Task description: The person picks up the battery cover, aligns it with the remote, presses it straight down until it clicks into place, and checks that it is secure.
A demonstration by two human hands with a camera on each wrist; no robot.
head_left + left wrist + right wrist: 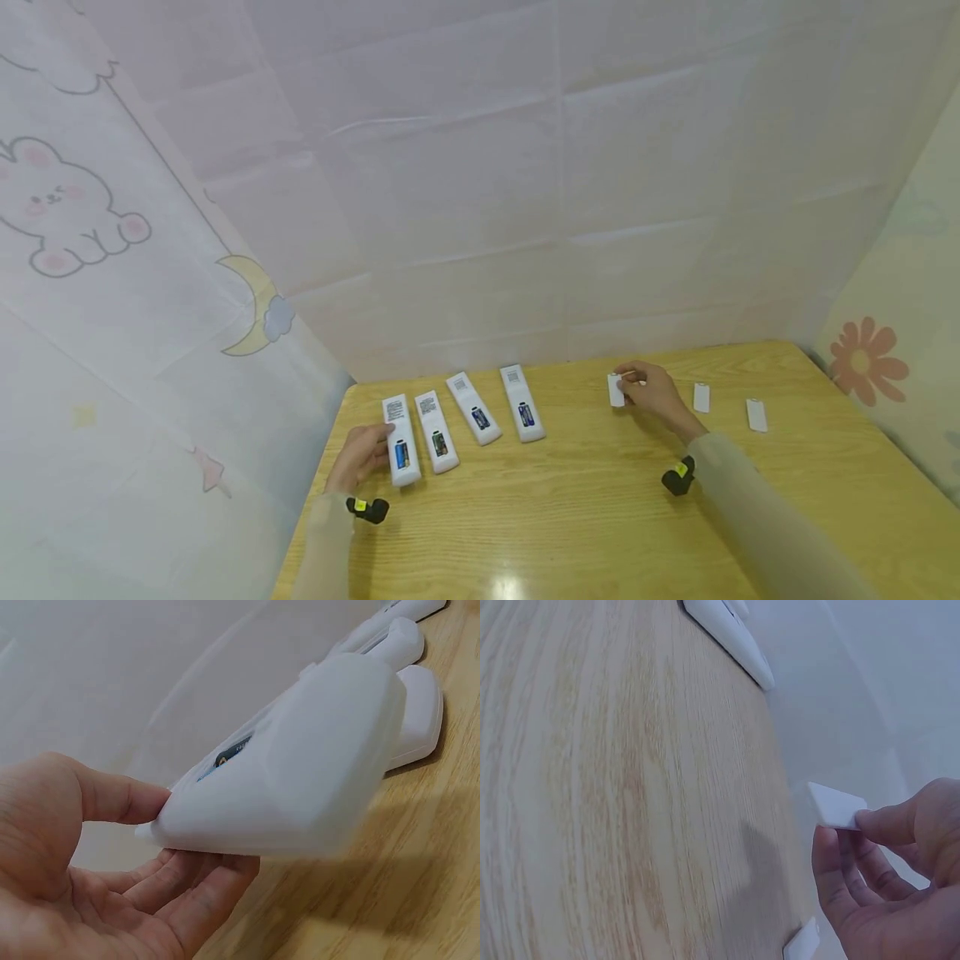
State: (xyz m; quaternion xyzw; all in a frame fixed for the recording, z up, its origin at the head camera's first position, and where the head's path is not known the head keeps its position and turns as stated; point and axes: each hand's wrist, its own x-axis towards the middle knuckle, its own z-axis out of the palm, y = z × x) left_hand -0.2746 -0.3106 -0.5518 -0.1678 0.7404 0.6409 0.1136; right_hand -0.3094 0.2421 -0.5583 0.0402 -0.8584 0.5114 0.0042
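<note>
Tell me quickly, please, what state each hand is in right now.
Left hand: holding the leftmost white remote.
Right hand: holding a small white cover.

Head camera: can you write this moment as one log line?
left hand: grips white remote; right hand: pinches white cover; table: three other remotes, two other covers; batteries: visible in all four remotes

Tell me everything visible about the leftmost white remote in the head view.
The white remote is long and slim, apparently plastic, its back facing up. A block of dark print marks the far half; nearer, the battery compartment lies uncovered, showing at least one blue battery. The person's left grip holds its left side, thumb above and fingers beneath. It is tilted, its near end raised off the wooden table.
</note>
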